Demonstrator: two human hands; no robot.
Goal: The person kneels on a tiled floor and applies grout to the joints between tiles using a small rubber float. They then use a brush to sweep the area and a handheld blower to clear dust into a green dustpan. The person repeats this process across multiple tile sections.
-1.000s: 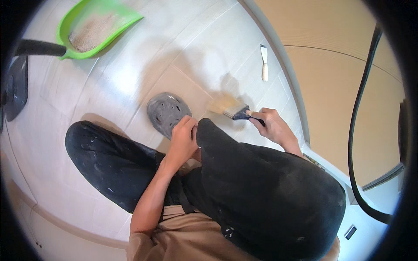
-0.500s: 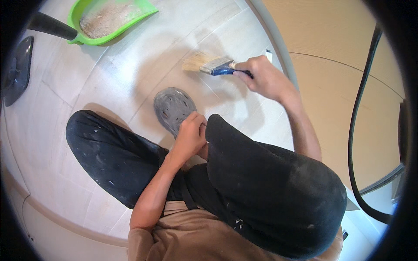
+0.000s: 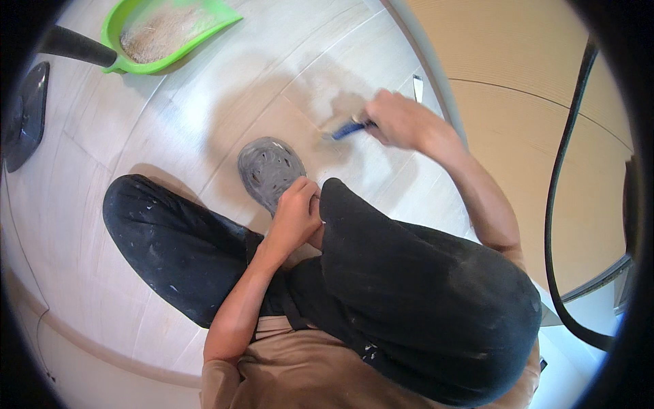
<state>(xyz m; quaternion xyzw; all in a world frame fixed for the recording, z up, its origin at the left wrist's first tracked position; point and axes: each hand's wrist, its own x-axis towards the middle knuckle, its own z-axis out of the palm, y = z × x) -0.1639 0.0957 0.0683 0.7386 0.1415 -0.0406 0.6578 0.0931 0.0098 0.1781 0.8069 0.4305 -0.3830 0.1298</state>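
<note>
Both arms bent; right hand (image 3: 398,121) apparently gripping blurred brush (image 3: 344,126).

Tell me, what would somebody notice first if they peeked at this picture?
Probably the right hand, stretched out over the pale tiled floor and gripping a blue-handled brush that shows blurred. Next, the bright green dustpan at the top left, with sandy dust in it. In the middle, the left hand rests by a grey shoe, between two knees in dark trousers.
</note>
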